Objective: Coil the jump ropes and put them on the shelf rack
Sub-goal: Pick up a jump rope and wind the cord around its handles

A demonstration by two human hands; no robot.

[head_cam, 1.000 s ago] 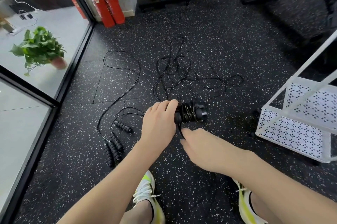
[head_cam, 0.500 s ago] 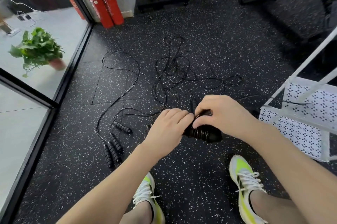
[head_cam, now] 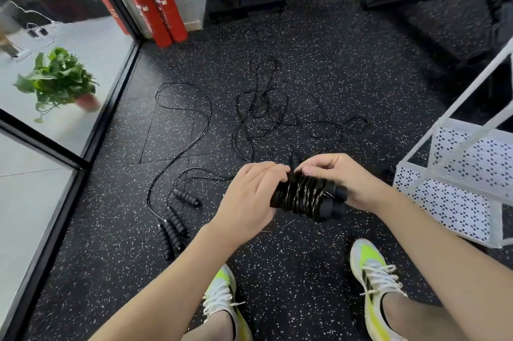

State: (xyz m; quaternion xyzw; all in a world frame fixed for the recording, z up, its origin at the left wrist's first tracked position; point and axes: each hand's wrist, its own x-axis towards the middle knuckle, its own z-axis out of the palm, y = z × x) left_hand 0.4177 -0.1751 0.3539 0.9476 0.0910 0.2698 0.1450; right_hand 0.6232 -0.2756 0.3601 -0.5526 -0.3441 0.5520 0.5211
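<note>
Underfoot, the black speckled rubber floor [head_cam: 319, 57] fills most of the view, with a glass partition [head_cam: 33, 179] along its left edge. At the right stands one white perforated shelf rack [head_cam: 455, 190], well apart from the loose ropes. Two red fire extinguishers [head_cam: 159, 7] stand against the far wall; each carries a small label, too blurred to read. One potted green plant [head_cam: 59, 82] sits beyond the glass. Two white-and-yellow sneakers [head_cam: 373, 285] show at the bottom, with no brand mark legible. A tangle of thin black rope [head_cam: 266, 115] lies on the floor ahead, and four black ribbed handles [head_cam: 173, 225] lie left of centre: three bunched together and one just beyond them. The two hands meet in the middle above the floor. The left hand [head_cam: 251, 197] grips one end of the wound jump rope bundle [head_cam: 304, 196], and the right hand [head_cam: 342, 175] cradles the other end while its curled fingers pinch the cord on top. The bundle's cord wraps several turns around its paired black handles.
</note>
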